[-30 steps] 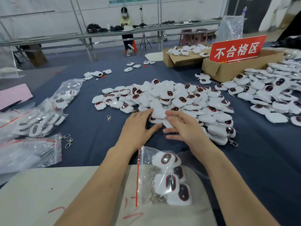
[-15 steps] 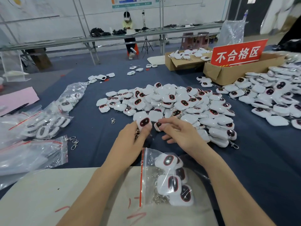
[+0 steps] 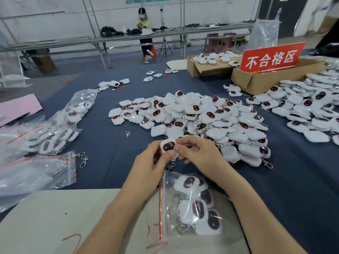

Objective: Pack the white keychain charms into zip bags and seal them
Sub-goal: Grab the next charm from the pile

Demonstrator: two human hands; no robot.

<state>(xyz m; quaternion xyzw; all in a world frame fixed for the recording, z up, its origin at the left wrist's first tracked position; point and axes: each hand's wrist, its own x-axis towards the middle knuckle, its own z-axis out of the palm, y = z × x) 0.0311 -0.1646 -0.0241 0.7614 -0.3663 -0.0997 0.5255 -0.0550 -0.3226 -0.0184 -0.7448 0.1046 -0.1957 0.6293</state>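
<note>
A big pile of white keychain charms with dark red-rimmed faces lies on the blue cloth in the middle. Just in front of the pile, both hands hold one white charm face up. My left hand pinches its lower edge with the thumb. My right hand grips its right side with curled fingers. Below the hands lies a clear zip bag with a red seal strip, its mouth to the left, holding several charms.
Filled zip bags and empty ones lie at the left, with loose metal clasps beside them. A second charm heap spreads at the right. Cardboard boxes with a red sign stand behind. A beige board covers the near edge.
Both hands drew back from the pile toward me, lifting one charm out; now they hold it together, face up, above the bag.
</note>
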